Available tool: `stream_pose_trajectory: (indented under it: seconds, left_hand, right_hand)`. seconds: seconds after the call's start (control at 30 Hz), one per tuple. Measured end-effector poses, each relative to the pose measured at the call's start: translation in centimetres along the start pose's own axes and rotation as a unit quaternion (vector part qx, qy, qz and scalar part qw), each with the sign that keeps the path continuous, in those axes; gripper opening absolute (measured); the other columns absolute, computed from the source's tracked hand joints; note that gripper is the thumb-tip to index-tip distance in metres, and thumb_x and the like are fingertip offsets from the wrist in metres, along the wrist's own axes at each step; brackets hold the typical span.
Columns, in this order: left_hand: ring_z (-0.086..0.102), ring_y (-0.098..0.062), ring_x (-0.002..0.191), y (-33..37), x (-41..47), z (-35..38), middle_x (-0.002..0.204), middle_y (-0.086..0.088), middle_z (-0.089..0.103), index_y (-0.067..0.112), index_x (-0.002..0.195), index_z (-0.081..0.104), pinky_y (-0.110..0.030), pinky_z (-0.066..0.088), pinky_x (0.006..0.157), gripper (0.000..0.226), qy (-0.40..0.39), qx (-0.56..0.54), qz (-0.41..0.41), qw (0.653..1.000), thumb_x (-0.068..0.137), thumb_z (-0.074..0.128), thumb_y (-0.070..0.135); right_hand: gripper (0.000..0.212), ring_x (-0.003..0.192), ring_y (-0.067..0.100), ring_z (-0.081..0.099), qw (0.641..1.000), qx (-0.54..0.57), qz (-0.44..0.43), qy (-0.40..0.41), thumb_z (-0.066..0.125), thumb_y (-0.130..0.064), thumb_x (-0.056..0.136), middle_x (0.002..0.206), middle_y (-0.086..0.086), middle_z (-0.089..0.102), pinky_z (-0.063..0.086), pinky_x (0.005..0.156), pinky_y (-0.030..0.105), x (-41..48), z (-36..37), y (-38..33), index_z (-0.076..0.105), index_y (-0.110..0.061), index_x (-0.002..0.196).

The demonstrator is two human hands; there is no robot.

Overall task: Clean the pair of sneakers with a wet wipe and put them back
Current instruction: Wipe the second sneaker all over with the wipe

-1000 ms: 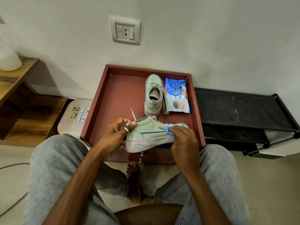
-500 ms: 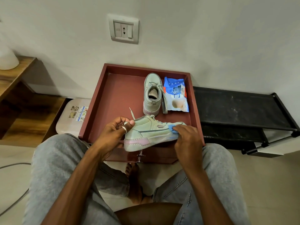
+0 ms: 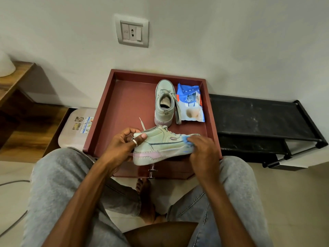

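Observation:
A pale green sneaker [image 3: 160,147] with a pink sole patch lies on its side in my hands, over the near edge of a dark red drawer [image 3: 124,107]. My left hand [image 3: 122,146] grips its heel. My right hand [image 3: 203,152] presses a blue wet wipe [image 3: 186,140] against the toe end, and covers most of the wipe. The second sneaker [image 3: 164,102] stands upright in the drawer, toe towards the wall. A blue and white wet wipe pack [image 3: 190,104] lies right beside it.
The drawer's metal knob [image 3: 151,171] sticks out towards my knees. A black low rack [image 3: 263,118] stands to the right, a white lidded bin [image 3: 76,127] and a wooden shelf [image 3: 16,97] to the left. A wall socket [image 3: 132,32] is above. My legs and bare foot are below.
My right hand has slid the wipe along the sneaker's side from the middle towards the toe. My left hand keeps its hold on the heel.

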State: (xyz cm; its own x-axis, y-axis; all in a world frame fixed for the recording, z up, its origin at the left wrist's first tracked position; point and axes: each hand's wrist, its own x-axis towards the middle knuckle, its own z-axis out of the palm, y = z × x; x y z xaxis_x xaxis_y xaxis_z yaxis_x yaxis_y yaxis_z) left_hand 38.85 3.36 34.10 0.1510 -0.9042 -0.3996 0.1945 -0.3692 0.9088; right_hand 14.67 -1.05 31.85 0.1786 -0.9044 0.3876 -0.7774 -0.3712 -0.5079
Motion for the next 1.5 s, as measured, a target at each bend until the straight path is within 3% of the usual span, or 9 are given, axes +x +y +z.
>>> stream_pose_trajectory:
  seconds: [0.13, 0.23, 0.37, 0.6, 0.83, 1.0, 1.13, 1.27, 1.5]
  left_hand:
    - [0.068, -0.028, 0.088, -0.3, 0.3, 0.0, 0.111, -0.025, 0.071, 0.02, 0.095, 0.063, -0.034, 0.054, 0.065, 0.018, 0.008, 0.003, -0.004, 1.0, 0.087, 0.072, 0.034]
    - [0.067, -0.027, 0.086, -0.6, 0.6, -0.2, 0.102, -0.021, 0.073, 0.021, 0.094, 0.063, -0.03, 0.054, 0.06, 0.01, 0.015, 0.004, -0.011, 1.0, 0.093, 0.07, 0.029]
    - [0.07, -0.023, 0.083, -0.7, 0.7, -0.2, 0.098, -0.01, 0.076, 0.021, 0.098, 0.065, -0.033, 0.056, 0.064, 0.006, 0.016, 0.005, -0.009, 1.0, 0.096, 0.067, 0.026]
    - [0.073, -0.025, 0.09, -0.6, 0.8, -0.2, 0.107, -0.011, 0.078, 0.021, 0.116, 0.071, -0.05, 0.058, 0.081, 0.02, 0.016, 0.013, -0.009, 1.0, 0.096, 0.067, 0.026]
    - [0.074, -0.021, 0.084, -0.8, 1.0, -0.5, 0.103, -0.011, 0.078, 0.019, 0.113, 0.07, -0.04, 0.059, 0.069, 0.018, 0.024, 0.02, -0.014, 0.999, 0.097, 0.067, 0.026]
    - [0.074, -0.02, 0.083, -0.8, 0.9, -0.5, 0.097, -0.008, 0.079, 0.019, 0.111, 0.07, -0.037, 0.061, 0.065, 0.015, 0.018, 0.026, 0.004, 1.0, 0.097, 0.066, 0.024]
    - [0.075, -0.024, 0.085, -0.6, 0.9, -0.3, 0.099, -0.011, 0.078, 0.017, 0.111, 0.07, -0.046, 0.062, 0.073, 0.015, 0.02, 0.043, 0.022, 0.999, 0.097, 0.065, 0.022]
    - [0.076, -0.017, 0.085, -0.2, 0.3, -0.5, 0.095, 0.001, 0.078, 0.013, 0.111, 0.069, -0.029, 0.063, 0.063, 0.015, 0.007, 0.096, 0.088, 0.991, 0.097, 0.063, 0.016]
    - [0.073, -0.003, 0.092, -0.1, -0.5, -0.2, 0.103, 0.025, 0.074, 0.018, 0.106, 0.07, -0.016, 0.057, 0.066, 0.016, -0.017, 0.179, 0.191, 0.965, 0.095, 0.066, 0.007]
  right_hand:
    - [0.037, 0.094, 0.019, 0.067, 0.997, -0.001, 0.069, 0.027, 0.065, 0.011, 0.077, 0.104, 0.007, 0.073, 0.058, 0.085, 0.036, 1.4, -0.3, 2.0, 0.074, -0.007, 0.107]
    - [0.034, 0.098, 0.017, 0.065, 1.0, 0.009, 0.003, 0.005, 0.06, 0.006, 0.081, 0.105, 0.005, 0.073, 0.051, 0.089, 0.023, -0.2, 0.7, -2.0, 0.073, -0.007, 0.11]
    - [0.043, 0.107, 0.018, 0.061, 0.995, -0.001, -0.085, -0.05, 0.062, 0.015, 0.078, 0.111, 0.006, 0.071, 0.049, 0.096, 0.024, -1.6, 1.5, -4.2, 0.071, -0.007, 0.114]
    - [0.036, 0.089, 0.023, 0.07, 0.998, 0.001, 0.048, 0.03, 0.064, 0.015, 0.076, 0.1, 0.012, 0.073, 0.055, 0.081, 0.026, 1.5, -0.6, 1.7, 0.073, -0.001, 0.106]
    - [0.034, 0.1, 0.019, 0.066, 0.997, -0.005, -0.069, -0.018, 0.066, 0.013, 0.079, 0.106, 0.01, 0.072, 0.052, 0.094, 0.025, -0.7, 1.0, -2.1, 0.073, -0.003, 0.109]
    - [0.038, 0.092, 0.021, 0.071, 0.994, 0.027, 0.098, 0.036, 0.062, 0.015, 0.078, 0.103, 0.008, 0.074, 0.048, 0.083, 0.012, 2.2, -0.2, 2.4, 0.074, -0.005, 0.108]
    - [0.036, 0.099, 0.018, 0.069, 0.999, 0.021, 0.032, 0.007, 0.059, 0.01, 0.081, 0.108, 0.009, 0.073, 0.048, 0.091, 0.017, 0.5, 0.5, -1.1, 0.073, -0.005, 0.111]
    - [0.034, 0.103, 0.018, 0.066, 0.997, 0.02, -0.057, -0.045, 0.065, 0.006, 0.081, 0.111, 0.01, 0.072, 0.053, 0.094, 0.026, -0.8, 1.0, -2.2, 0.072, -0.004, 0.113]
    - [0.041, 0.1, 0.015, 0.067, 0.997, 0.025, 0.079, 0.0, 0.06, 0.015, 0.078, 0.109, 0.007, 0.073, 0.054, 0.087, 0.018, 0.3, 0.4, 0.6, 0.073, -0.007, 0.11]
